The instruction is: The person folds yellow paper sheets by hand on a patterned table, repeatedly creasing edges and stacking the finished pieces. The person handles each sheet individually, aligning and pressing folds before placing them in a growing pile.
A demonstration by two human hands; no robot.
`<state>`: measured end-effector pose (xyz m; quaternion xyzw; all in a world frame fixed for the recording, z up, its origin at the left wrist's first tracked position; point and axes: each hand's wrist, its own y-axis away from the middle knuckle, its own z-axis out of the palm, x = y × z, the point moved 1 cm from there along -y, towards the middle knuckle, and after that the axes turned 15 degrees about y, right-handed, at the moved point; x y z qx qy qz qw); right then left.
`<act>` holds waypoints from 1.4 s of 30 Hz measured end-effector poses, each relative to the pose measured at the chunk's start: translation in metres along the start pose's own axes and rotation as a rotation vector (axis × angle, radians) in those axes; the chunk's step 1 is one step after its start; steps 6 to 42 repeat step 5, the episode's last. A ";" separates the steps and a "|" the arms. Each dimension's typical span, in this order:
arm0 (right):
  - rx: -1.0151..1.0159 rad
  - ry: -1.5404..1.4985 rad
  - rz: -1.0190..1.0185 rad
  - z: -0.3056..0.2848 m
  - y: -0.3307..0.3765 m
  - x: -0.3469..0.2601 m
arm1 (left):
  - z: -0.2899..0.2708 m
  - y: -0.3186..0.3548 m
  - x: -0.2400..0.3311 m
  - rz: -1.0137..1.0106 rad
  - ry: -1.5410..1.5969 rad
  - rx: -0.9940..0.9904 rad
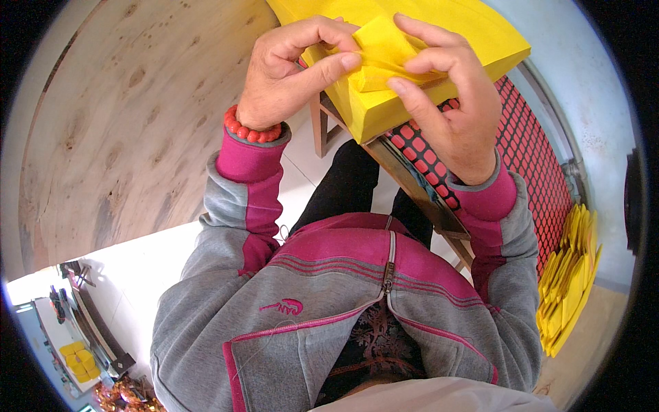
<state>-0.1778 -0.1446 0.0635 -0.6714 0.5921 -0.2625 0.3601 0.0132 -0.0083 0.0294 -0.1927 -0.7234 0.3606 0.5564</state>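
Observation:
Both hands are at a thin, creased yellow sheet, partly folded over; whether it is paper or cloth I cannot tell. My left hand pinches its left side between thumb and bent index finger, a red bead bracelet round the wrist. On the right side, my right hand has the sheet's edge between thumb and fingers, with the index finger curved over the top. Right beneath lies a thick stack of yellow sheets, its corner pointing toward me. Fingers cover parts of the folds.
A red-and-black grid-patterned surface lies under and right of the stack, on a wooden frame. Folded yellow pieces are piled at the right. A large wooden board stands left. Yellow bundles sit far lower left.

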 end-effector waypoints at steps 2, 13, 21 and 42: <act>0.043 0.067 -0.049 -0.004 -0.001 0.000 | 0.003 0.006 -0.006 -0.089 0.135 0.149; 0.030 0.062 -0.001 -0.005 -0.001 0.000 | 0.002 0.011 -0.013 -0.172 0.227 0.247; 0.030 0.062 -0.001 -0.005 -0.001 0.000 | 0.002 0.011 -0.013 -0.172 0.227 0.247; 0.030 0.062 -0.001 -0.005 -0.001 0.000 | 0.002 0.011 -0.013 -0.172 0.227 0.247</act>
